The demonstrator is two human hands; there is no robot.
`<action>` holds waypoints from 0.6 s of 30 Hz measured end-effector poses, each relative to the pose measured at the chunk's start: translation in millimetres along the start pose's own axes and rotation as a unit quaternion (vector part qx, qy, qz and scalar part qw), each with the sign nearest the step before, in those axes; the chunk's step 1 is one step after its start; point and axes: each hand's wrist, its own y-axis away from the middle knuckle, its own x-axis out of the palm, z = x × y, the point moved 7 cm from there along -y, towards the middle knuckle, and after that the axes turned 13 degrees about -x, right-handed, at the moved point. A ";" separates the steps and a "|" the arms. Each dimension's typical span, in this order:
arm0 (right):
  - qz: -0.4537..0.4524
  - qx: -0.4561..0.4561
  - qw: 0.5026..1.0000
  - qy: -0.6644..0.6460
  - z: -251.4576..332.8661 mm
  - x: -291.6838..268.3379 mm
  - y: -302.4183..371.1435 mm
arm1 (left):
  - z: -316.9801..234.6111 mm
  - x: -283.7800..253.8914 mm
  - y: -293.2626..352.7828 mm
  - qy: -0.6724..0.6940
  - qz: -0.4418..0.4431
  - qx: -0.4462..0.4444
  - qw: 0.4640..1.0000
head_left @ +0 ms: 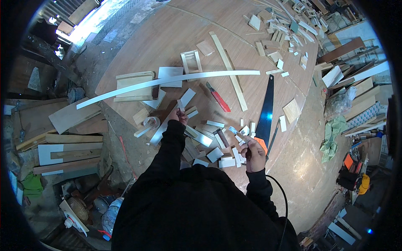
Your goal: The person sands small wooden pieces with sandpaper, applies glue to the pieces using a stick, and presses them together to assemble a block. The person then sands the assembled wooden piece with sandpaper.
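The person's left hand [179, 117] is curled, its fingers drawn in nearly closed; whether they grip anything cannot be told. Right at those fingertips, on the far side, is a white block [187, 97], angled away to the right. The right hand [254, 154] is half curled, with the thumb and index finger close together; any small piece between them is too small to tell.

Just left of the right fingers, small white blocks [215, 154] lie in a loose cluster, some on top of others. The saw [265, 108] reaches away beyond the right fingers, its orange handle [262, 143] just beside them and its black blade pointing outward. A thin dark rod [274, 136] lies to the right of the handle. Farther right of the same fingers is 1 square wood piece [292, 109].

Past the gap between the 2 hands lies a red knife [218, 99], tilted, with its blade toward the far left. A clear tub [151, 122] is to the left of the left fingers. Beyond them, 1 long white strip [167, 80] crosses above a wooden panel [134, 79] and a white board [170, 72]. A small wooden frame [184, 62] is farther out, on the brown table [146, 46].
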 end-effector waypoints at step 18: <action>0.007 -0.002 1.000 -0.022 4.0 8.3 5.0 | 1.2 10.8 105.0 -0.637 -0.050 0.553 0.534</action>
